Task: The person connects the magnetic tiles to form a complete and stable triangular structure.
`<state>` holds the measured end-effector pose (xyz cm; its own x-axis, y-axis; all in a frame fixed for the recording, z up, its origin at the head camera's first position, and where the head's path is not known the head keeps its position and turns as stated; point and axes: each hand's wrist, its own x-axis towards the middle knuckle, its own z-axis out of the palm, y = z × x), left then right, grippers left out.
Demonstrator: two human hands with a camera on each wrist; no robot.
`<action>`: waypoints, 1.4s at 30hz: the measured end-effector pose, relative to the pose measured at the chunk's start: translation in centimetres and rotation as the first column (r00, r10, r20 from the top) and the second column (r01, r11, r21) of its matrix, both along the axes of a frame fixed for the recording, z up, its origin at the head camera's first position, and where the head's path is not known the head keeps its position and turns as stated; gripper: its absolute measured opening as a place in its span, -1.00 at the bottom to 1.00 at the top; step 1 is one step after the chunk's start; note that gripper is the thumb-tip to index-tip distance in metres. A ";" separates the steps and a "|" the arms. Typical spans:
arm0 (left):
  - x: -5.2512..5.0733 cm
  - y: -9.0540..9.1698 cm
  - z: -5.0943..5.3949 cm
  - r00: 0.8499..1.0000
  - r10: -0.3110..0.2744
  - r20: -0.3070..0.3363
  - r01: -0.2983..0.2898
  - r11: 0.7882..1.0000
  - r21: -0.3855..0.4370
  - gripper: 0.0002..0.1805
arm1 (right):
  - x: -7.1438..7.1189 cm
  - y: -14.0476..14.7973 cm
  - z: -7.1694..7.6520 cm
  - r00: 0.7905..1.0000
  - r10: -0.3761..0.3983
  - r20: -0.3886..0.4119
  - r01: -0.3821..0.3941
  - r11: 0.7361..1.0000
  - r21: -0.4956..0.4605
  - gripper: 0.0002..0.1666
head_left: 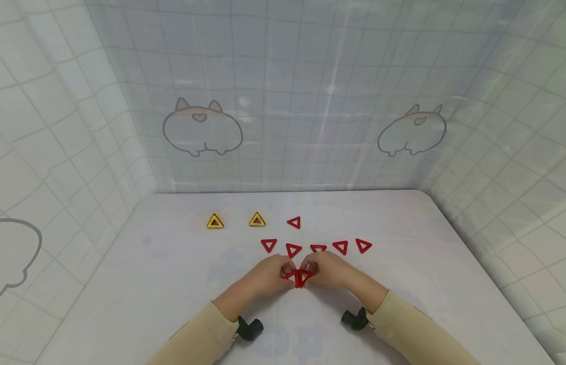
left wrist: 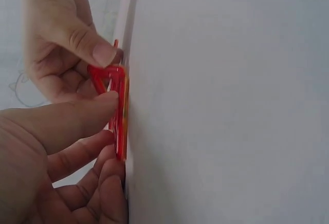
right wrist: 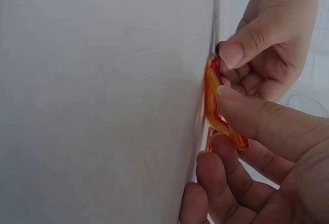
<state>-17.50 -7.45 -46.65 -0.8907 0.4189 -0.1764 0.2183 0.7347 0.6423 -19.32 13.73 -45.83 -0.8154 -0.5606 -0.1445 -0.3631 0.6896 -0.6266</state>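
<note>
My left hand [head_left: 266, 276] pinches a red open-centred triangle tile [head_left: 290, 274] between thumb and fingers. Opposite it, my right hand [head_left: 329, 268] grips a second red triangle tile [head_left: 302, 279]. The two tiles meet edge to edge near the tabletop, in front of the other pieces. In the left wrist view, the left thumb presses on the red tile [left wrist: 121, 116], with the right hand [left wrist: 61, 44] just beyond. Seen from the right wrist, the right thumb lies against its tile [right wrist: 212, 106], which looks tilted and orange-tinted there. Fingers hide parts of both tiles.
Beyond the hands lie several loose red triangles, among them one [head_left: 268, 241], another [head_left: 363, 241], and a farther one [head_left: 299, 222]. Two yellow triangles, one left [head_left: 215, 227] and one right [head_left: 257, 224], sit behind on the white table [head_left: 173, 284]. Patterned curtains enclose the table.
</note>
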 end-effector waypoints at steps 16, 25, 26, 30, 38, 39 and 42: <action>-3.4 -3.7 0.5 0.971 0.236 -0.031 -0.233 0.970 0.068 -0.70 | 0.1 0.0 -0.1 1.000 -0.013 0.012 0.013 1.000 0.019 -0.65; -6.1 -5.6 -0.9 0.970 0.240 -0.041 -0.238 0.970 0.051 -0.47 | 0.3 0.0 0.1 1.000 -0.023 0.009 0.023 0.999 0.022 -0.65; -6.2 -5.6 -1.0 0.972 0.233 -0.035 -0.231 0.972 0.046 -0.45 | 0.3 0.0 0.2 1.000 -0.027 0.011 0.026 0.999 0.023 -0.65; -6.8 -5.7 -1.1 0.979 0.202 -0.007 -0.202 0.979 0.031 -0.41 | 0.3 0.0 0.3 0.999 -0.035 0.024 0.035 0.999 0.026 -0.64; -7.2 -5.6 -1.2 0.989 0.149 -0.020 -0.149 0.989 -0.022 -0.46 | 0.3 0.0 0.1 1.000 -0.021 0.022 0.020 1.000 0.020 -0.65; -7.2 -5.5 -1.3 0.989 0.147 -0.024 -0.147 0.989 -0.027 -0.47 | 0.3 0.0 0.1 1.000 -0.021 0.022 0.021 1.000 0.020 -0.65; -7.0 -5.5 -1.4 0.988 0.148 -0.038 -0.149 0.988 -0.037 -0.50 | 0.3 0.0 0.0 0.999 -0.025 0.021 0.024 0.999 0.022 -0.65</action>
<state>-24.51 -12.95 -48.08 -0.9483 0.2752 -0.1580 0.1268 0.7851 0.6062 -19.05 13.70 -45.82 -0.8254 -0.5371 -0.1743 -0.3327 0.7119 -0.6185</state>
